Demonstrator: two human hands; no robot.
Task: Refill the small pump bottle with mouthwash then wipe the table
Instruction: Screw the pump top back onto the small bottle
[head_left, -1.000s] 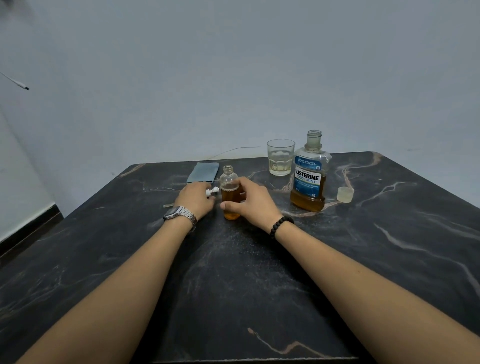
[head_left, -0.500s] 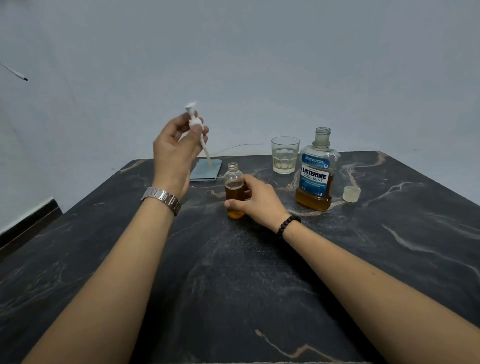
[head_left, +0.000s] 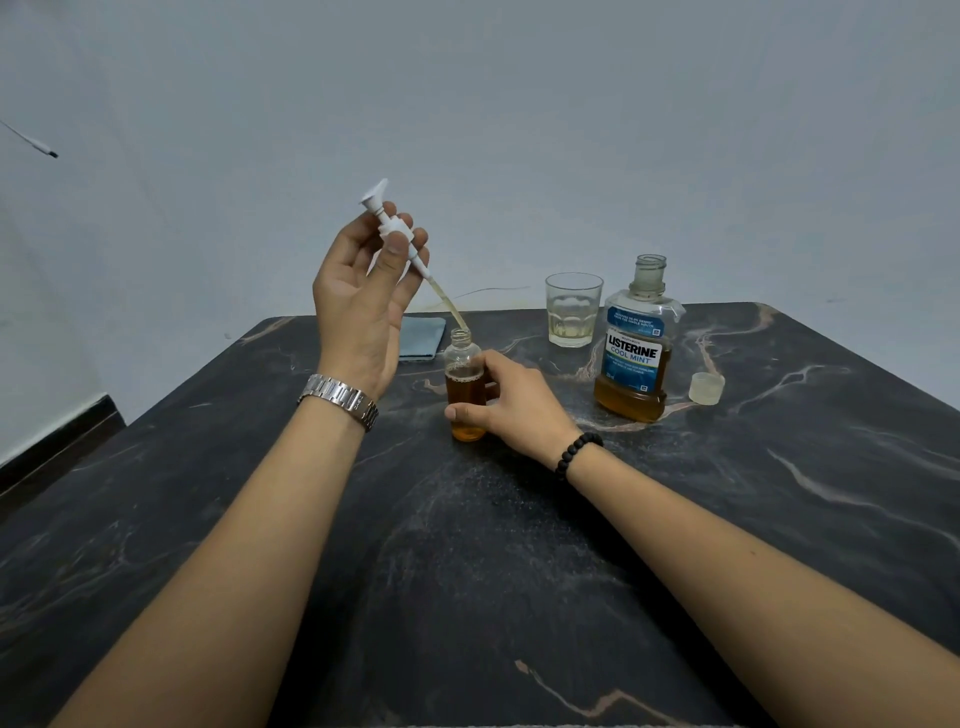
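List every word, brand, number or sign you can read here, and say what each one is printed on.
"LISTERINE": white band of the label on the mouthwash bottle.
"COOL MINT": the same label, just under the brand name.
Small white lines at the top of the label, a small square code mark and fine print near its bottom: too small and blurred to read.
Nothing readable on the small pump bottle, glass, cap or watch.
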